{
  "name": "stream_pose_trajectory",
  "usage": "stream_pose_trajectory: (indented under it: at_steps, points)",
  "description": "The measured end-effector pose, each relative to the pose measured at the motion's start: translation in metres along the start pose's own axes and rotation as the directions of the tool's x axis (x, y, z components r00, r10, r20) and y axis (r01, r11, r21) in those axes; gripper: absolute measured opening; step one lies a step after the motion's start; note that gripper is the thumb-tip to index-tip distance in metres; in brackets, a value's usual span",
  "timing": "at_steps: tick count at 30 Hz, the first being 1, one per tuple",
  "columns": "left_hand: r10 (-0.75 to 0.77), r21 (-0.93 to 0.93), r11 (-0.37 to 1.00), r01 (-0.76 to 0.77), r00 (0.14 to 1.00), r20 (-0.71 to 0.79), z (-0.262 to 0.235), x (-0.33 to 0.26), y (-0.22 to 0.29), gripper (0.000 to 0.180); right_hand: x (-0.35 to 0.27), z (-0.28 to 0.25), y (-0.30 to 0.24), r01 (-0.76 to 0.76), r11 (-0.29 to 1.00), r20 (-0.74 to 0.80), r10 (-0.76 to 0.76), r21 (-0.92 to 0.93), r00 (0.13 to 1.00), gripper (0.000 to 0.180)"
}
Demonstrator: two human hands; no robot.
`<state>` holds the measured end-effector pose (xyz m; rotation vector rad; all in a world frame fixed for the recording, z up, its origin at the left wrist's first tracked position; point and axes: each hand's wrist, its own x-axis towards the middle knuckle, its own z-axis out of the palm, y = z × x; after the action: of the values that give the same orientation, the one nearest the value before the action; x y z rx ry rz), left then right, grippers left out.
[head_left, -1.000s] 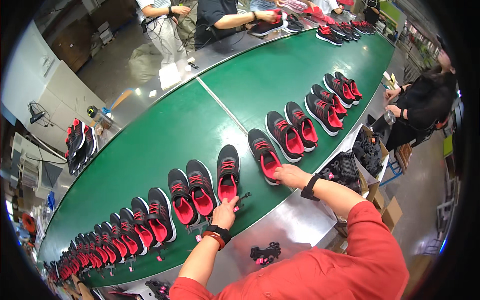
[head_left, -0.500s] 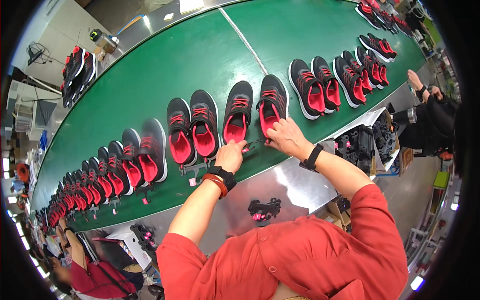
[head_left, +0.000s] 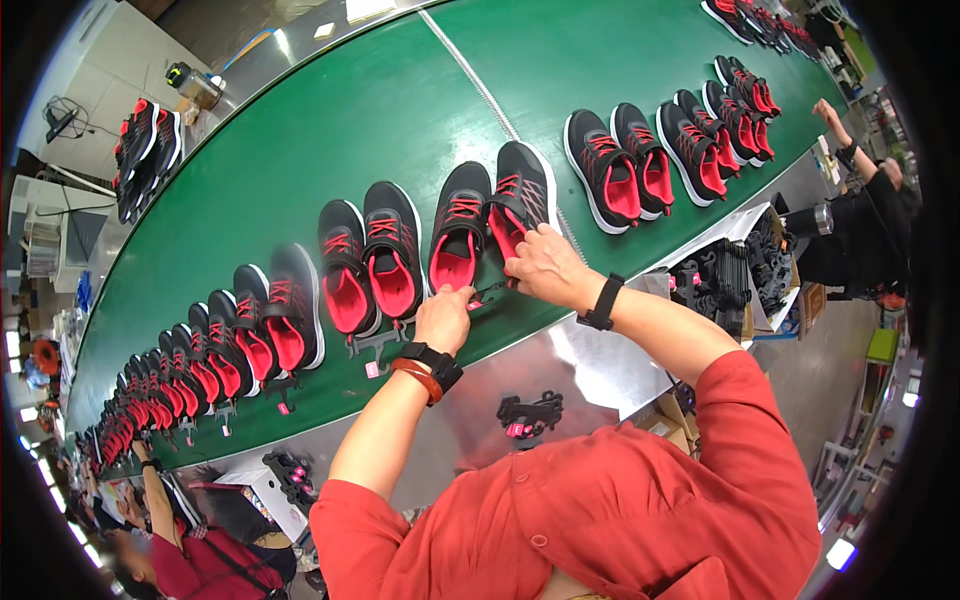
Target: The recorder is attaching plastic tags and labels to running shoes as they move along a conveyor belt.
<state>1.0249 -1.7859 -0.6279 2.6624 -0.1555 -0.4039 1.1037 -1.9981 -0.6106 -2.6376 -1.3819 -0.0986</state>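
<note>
Two black sneakers with red laces and pinkish-red linings lie under my hands, toes away from me. My left hand (head_left: pixel 443 320) is closed at the heel of the left sneaker (head_left: pixel 463 212). At the heel of the right sneaker (head_left: pixel 523 190), my right hand (head_left: pixel 548 266) is closed with its fingers at the collar; this shoe is tilted toward its mate. Between my hands, at the heels, shows a dark shoe hanger (head_left: pixel 490 294) with a pink tag. My fingers hide how it joins the shoes.
The green conveyor belt (head_left: pixel 250 170) carries a paired row of sneakers at left and more sneakers (head_left: pixel 603 172) at right. Loose black hangers (head_left: pixel 530 413) lie on the metal ledge. A box of hangers (head_left: pixel 768 262) stands at right. Co-workers are at both sides.
The sneakers on the belt have shifted slightly left, and both my hands with them. The right sneaker has tipped toward the left one, and their heels are closer together.
</note>
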Motion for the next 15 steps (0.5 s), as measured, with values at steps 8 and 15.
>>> stream_pose_trajectory:
  at_steps: [8,15]
  points:
    - [0.059,-0.075,0.996,-0.057,0.998,0.026,-0.003,-0.002,-0.004,0.031,0.01,0.016,-0.009,0.0,0.999,0.079,0.002,-0.037,0.997,0.012]
    - [0.128,-0.194,0.963,-0.185,0.954,-0.272,0.008,-0.018,-0.001,0.032,-0.001,0.024,0.005,-0.005,0.936,-0.234,0.094,0.352,0.968,0.007]
